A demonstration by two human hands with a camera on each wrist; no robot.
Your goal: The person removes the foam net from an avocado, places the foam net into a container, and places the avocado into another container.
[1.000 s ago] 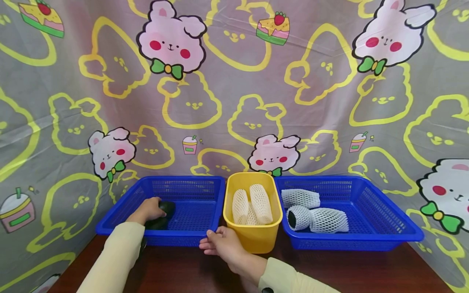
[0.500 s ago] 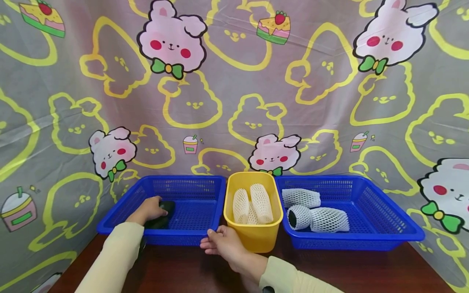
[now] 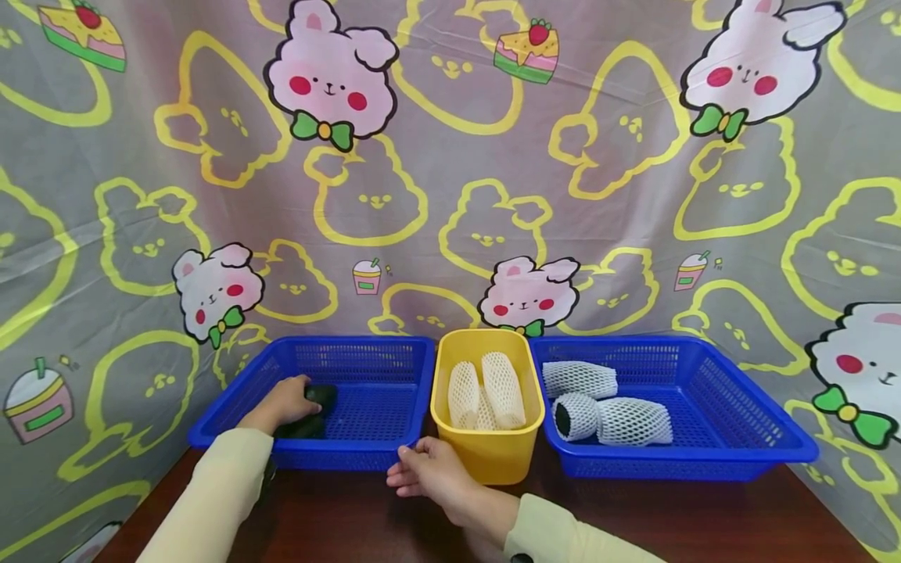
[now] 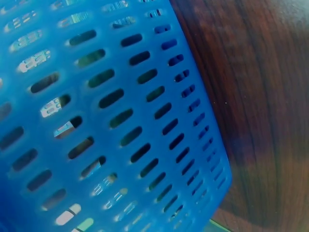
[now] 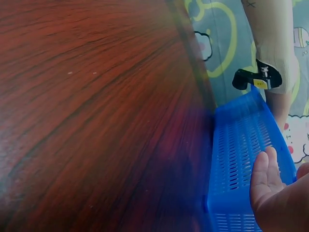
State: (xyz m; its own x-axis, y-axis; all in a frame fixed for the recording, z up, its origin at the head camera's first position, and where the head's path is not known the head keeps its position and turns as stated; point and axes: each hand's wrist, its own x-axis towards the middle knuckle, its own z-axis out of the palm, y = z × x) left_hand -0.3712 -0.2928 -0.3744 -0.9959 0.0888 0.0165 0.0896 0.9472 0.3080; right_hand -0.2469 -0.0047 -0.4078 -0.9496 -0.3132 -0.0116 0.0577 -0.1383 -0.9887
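Observation:
My left hand (image 3: 285, 403) reaches over the near wall of the left blue basket (image 3: 380, 450). Its fingers and thumb grip a dark green, smooth oblong vegetable (image 3: 321, 396). Another dark green vegetable (image 3: 304, 428) lies nearer, partly hidden by that hand. At the basket's near right corner is my right hand (image 3: 432, 469), with its thumb at the rim and its fingers fairly straight beside the outer wall. In the right wrist view, the right hand (image 5: 277, 193) appears beside the basket wall (image 5: 236, 150). Only the slotted basket wall (image 4: 140, 116) shows in the left wrist view, with no hand.
A yellow bin (image 3: 486, 453) holding several cream foam net sleeves (image 3: 501, 391) stands between the baskets. In the right blue basket (image 3: 676, 461) lie white foam net sleeves (image 3: 633, 422), one around a dark object (image 3: 561, 418). A patterned cloth (image 3: 450, 156) hangs behind the dark wooden table (image 3: 338, 516).
The left hand stays at the dark green vegetables, with hardly any shift. The right hand keeps its place at the basket corner. The head view drifts very slightly.

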